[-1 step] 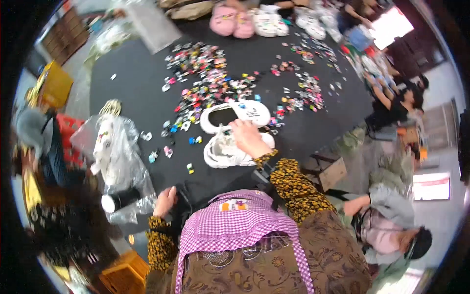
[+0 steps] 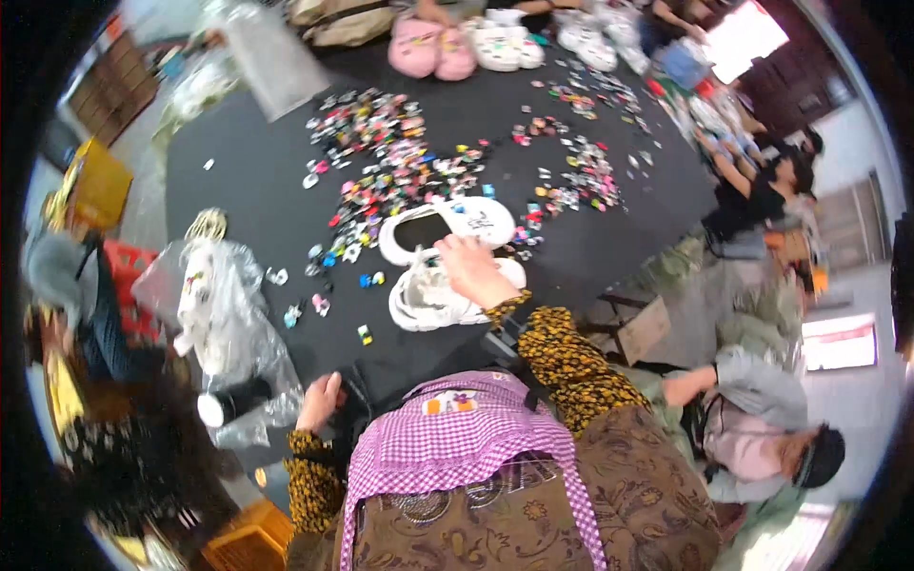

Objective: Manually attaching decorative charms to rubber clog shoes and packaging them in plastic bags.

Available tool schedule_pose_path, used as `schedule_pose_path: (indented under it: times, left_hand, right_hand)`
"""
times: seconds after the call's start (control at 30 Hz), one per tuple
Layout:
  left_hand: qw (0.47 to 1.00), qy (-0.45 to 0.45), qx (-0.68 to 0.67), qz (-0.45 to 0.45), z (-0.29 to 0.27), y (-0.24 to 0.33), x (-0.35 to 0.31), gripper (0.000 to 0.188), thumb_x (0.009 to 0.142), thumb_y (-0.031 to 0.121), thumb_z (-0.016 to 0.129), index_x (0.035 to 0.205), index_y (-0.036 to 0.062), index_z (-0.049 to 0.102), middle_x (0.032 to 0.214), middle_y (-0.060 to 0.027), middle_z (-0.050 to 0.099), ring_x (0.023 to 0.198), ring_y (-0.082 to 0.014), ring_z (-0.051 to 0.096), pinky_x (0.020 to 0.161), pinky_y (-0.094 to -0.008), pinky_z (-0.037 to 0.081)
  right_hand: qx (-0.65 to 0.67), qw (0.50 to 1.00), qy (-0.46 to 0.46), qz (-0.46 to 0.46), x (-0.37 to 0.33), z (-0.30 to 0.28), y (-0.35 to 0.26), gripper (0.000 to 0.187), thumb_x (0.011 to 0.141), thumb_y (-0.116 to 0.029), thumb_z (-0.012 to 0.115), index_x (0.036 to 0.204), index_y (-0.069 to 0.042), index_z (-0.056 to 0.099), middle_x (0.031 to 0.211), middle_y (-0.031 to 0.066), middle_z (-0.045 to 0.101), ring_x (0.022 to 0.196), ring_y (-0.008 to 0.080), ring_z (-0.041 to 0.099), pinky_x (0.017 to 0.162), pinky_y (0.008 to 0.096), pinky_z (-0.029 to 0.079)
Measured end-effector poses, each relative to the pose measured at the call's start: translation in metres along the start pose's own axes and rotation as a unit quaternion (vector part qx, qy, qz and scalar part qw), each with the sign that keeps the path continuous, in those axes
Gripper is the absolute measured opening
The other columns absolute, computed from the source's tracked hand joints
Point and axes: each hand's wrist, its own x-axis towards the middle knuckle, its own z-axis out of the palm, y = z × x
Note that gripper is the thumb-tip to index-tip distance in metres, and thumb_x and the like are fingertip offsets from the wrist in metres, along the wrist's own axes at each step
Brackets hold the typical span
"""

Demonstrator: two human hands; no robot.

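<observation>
Two white clogs lie side by side on the black table, toes to the right. My right hand reaches over the near clog, fingers bent round its upper edge where the two clogs meet. The far clog shows its dark insole and a small dark decoration on the toe. My left hand is at the table's near edge beside some black material, its fingers curled in; whether anything small is inside cannot be made out. Close to the clogs are several loose small charms.
Heaps of colourful charms spread beyond the clogs. A clear plastic bag with white items and a black cylinder lie at left. Pink clogs and white clogs stand at the far edge. People sit around the table.
The whole view has shifted slightly, so the table appears a little further left. My right hand stays on the near clog and my left hand keeps its place at the edge.
</observation>
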Motion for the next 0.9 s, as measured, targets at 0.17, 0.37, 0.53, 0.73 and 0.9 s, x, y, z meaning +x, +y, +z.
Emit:
schedule_pose_path:
  times: [0.17,0.37,0.53,0.73,0.9]
  left_hand:
    - [0.979,-0.165,-0.079,-0.088,-0.017,-0.005,-0.002,0.045,0.095,0.040,0.041,0.105,-0.0022,0.054,0.085,-0.0130,0.064,0.072,-0.0196,0.062,0.057,-0.0302,0.050]
    - [0.975,-0.158,-0.121,-0.105,-0.014,-0.018,-0.012,0.039,0.095,0.035,0.043,0.105,-0.0017,0.054,0.086,-0.0128,0.064,0.072,-0.0186,0.061,0.061,-0.0304,0.049]
    - [0.987,-0.125,-0.059,-0.078,0.007,0.017,-0.038,0.034,0.094,0.031,0.049,0.099,-0.0011,0.058,0.085,-0.0064,0.064,0.074,-0.0140,0.059,0.067,-0.0283,0.047]
    - [0.970,-0.145,-0.104,-0.162,0.007,-0.063,-0.013,0.029,0.095,0.025,0.049,0.099,-0.0026,0.057,0.083,-0.0045,0.063,0.076,-0.0118,0.058,0.065,-0.0269,0.046]
    - [0.972,-0.110,-0.126,-0.162,0.007,-0.025,-0.024,0.022,0.093,0.017,0.050,0.099,-0.0029,0.056,0.083,-0.0050,0.063,0.075,-0.0120,0.058,0.064,-0.0267,0.046]
  right_hand:
    - [-0.010,1.000,-0.017,0.024,-0.002,-0.014,-0.007,0.022,0.077,-0.007,0.052,0.098,-0.002,0.056,0.099,0.0106,0.053,0.094,0.0280,0.052,0.077,0.0404,0.046]
    - [0.012,0.999,0.032,0.000,-0.005,-0.010,0.010,0.016,0.075,-0.008,0.053,0.090,-0.004,0.056,0.095,0.0094,0.055,0.093,0.0269,0.053,0.075,0.0384,0.046]
    - [0.028,0.998,0.065,0.000,-0.021,-0.032,0.049,0.012,0.075,-0.011,0.054,0.085,-0.004,0.056,0.090,0.0109,0.056,0.091,0.0276,0.055,0.075,0.0389,0.047]
    - [-0.016,0.998,0.067,0.005,-0.025,-0.076,0.148,0.012,0.079,-0.012,0.052,0.086,-0.004,0.055,0.091,0.0110,0.057,0.092,0.0283,0.056,0.076,0.0388,0.048]
    - [-0.115,0.985,0.098,0.086,-0.017,-0.108,0.241,0.011,0.081,-0.012,0.049,0.084,-0.006,0.057,0.088,0.0086,0.058,0.091,0.0255,0.056,0.077,0.0387,0.048]
